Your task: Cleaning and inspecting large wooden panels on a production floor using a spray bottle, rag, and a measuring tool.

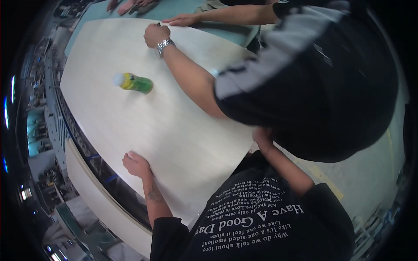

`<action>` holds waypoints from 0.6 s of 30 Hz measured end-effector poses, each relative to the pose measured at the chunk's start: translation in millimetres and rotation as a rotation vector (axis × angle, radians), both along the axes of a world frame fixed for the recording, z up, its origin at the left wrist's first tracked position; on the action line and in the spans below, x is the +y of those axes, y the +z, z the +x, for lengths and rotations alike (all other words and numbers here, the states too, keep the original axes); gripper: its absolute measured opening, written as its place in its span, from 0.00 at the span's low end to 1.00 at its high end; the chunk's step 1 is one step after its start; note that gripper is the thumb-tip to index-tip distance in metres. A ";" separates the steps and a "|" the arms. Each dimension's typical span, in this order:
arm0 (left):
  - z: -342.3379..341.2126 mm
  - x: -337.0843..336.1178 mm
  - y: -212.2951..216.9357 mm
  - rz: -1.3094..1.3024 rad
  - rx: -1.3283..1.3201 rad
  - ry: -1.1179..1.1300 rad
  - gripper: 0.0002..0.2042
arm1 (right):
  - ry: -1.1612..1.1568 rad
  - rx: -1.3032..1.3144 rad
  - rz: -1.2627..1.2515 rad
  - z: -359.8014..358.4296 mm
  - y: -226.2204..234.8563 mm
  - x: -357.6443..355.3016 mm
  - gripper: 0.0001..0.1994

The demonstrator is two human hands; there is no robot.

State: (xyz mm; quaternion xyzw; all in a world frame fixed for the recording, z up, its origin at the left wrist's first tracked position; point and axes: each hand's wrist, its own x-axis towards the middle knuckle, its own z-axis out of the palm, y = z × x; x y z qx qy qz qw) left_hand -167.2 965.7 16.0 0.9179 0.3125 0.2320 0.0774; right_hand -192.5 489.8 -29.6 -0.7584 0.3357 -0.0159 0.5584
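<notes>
A large pale panel lies in front of me on a table. My left hand is at its left edge, with the fingers curled against the rim. At the near right edge, my right hand touches the panel; its fingers are mostly hidden. A green and yellow bottle with a white cap is on the panel, beyond my left hand. A co-worker's fist, with a watch at the wrist, holds a small dark thing at the far edge. That person's other hand lies flat there.
The co-worker's dark-clad body leans over the panel from the right. Another person's hands rest on the green surface at the far end. A pale board edge runs along the left, with a dark gap beside it.
</notes>
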 end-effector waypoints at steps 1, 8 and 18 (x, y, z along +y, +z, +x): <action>8.6 -1.1 1.8 0.012 -0.012 -0.028 0.26 | 0.162 -0.012 -0.189 -7.2 -64.5 -18.7 0.35; -19.0 15.3 0.3 -0.095 0.090 0.118 0.28 | 0.373 0.240 -0.227 -3.3 -21.8 9.8 0.27; -0.7 -3.1 2.5 -0.058 0.066 0.107 0.27 | 0.591 0.590 -0.418 -1.6 -53.1 -19.9 0.26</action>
